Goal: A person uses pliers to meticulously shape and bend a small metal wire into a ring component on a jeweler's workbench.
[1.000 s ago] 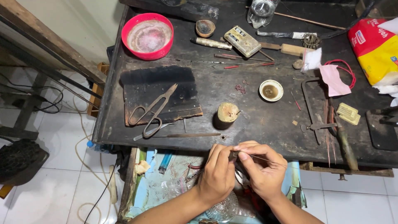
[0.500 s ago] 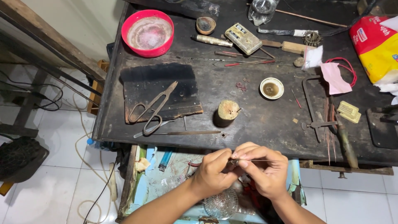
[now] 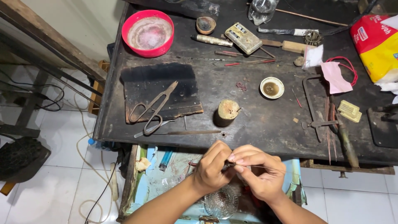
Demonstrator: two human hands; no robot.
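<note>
Thin wire (image 3: 265, 166) pinched between my left hand (image 3: 209, 170) and right hand (image 3: 259, 176), fingertips clamped together; work looks midway, shears (image 3: 151, 108) lying unused on bench (image 3: 248, 120).

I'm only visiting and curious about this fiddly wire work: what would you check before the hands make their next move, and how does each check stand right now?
1. Both hands on the piece: left hand and right hand meet fingertip to fingertip on a thin wire. Ok.
2. Wire's free end clear: it points right over the open drawer, touching nothing. Ok.
3. How firm the pinch is: fingertips hide it. Cannot tell.
4. Shears within reach: lying on the dark pad, untouched. Ok.
5. Something under the hands to catch drops: the drawer and a glass dish sit below. Ok.
6. Wooden stump free: nothing rests on it. Ok.
</note>
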